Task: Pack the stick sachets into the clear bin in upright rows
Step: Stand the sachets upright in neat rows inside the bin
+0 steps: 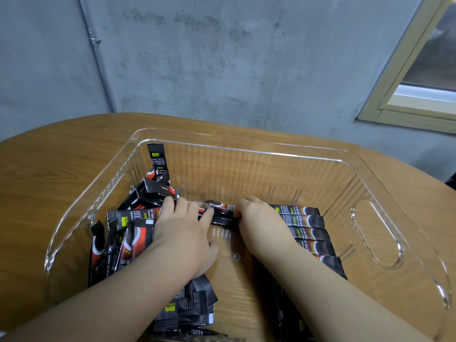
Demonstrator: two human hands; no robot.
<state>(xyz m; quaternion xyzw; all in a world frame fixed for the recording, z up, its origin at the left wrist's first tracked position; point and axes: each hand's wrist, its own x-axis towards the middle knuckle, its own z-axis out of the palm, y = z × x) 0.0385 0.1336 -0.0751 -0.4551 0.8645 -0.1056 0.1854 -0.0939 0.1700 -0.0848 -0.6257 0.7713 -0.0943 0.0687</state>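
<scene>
Wooden table (61,169), clear bin (308,154) — both hands' fingers (204,214) pinch one sachet (222,214) between them.

The upright stick sachet (158,162) reads "INSTANT COFFEE"; a leaning sachet (130,217) reads "COFFEE"; other print is illegible.

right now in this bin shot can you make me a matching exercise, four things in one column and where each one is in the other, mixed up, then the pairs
Things
1. upright sachet
2. neat sachet row
3. handle cutout
4. jumbled sachets

Places
A. bin's right end wall
B. leaning in the far left corner
C. piled on the bin's left side
D. lying side by side beside the right hand

Pairs: 1-B, 2-D, 3-A, 4-C
</scene>
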